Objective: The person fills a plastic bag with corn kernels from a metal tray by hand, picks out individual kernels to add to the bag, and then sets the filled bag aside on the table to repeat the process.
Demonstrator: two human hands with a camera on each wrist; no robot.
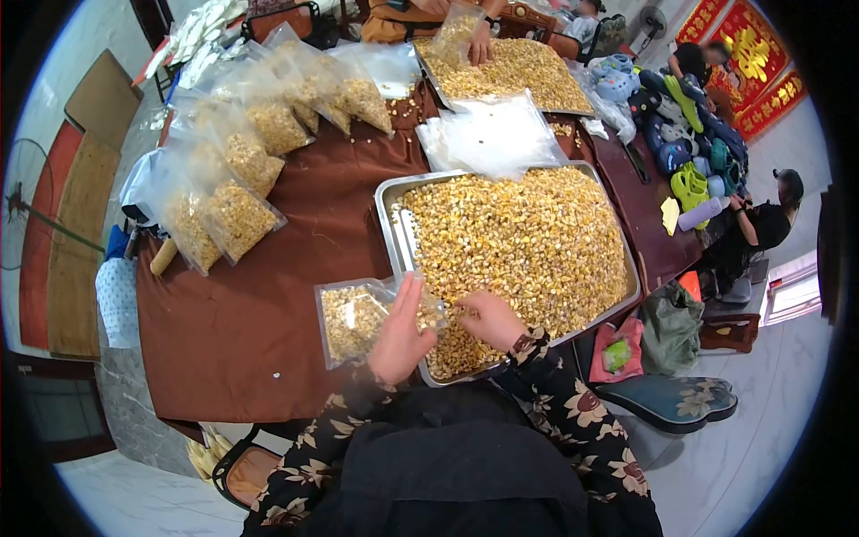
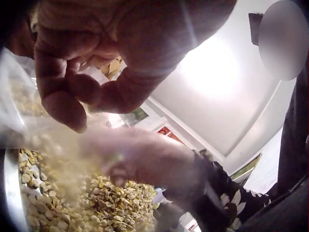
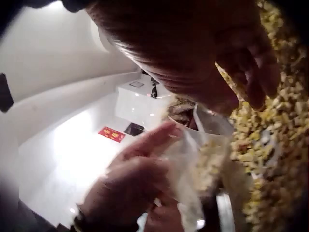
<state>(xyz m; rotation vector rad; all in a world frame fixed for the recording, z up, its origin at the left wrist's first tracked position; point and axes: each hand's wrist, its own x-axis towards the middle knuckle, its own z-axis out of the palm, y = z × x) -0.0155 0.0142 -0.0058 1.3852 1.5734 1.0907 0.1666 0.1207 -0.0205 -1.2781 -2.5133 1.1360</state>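
A clear plastic bag (image 1: 351,318) partly filled with corn kernels lies at the near left corner of a metal tray (image 1: 386,201). Its mouth reaches over the tray's rim. My left hand (image 1: 401,336) holds the bag near that mouth; the left wrist view shows the thumb and fingers bent. Kernels (image 1: 519,242) fill the tray in a broad heap. Just right of the bag, my right hand (image 1: 492,320) is low over the near kernels, its fingers loosely bent downward. In the right wrist view its fingertips (image 3: 256,99) are right at the kernels, with nothing visible between them.
Several filled corn bags (image 1: 237,219) stand at the table's left. Beyond the tray lies a stack of flat plastic bags (image 1: 492,134). A second corn tray (image 1: 528,76) is at the far end, where another person's hand (image 1: 481,45) works. Shoes (image 1: 689,188) are piled at right.
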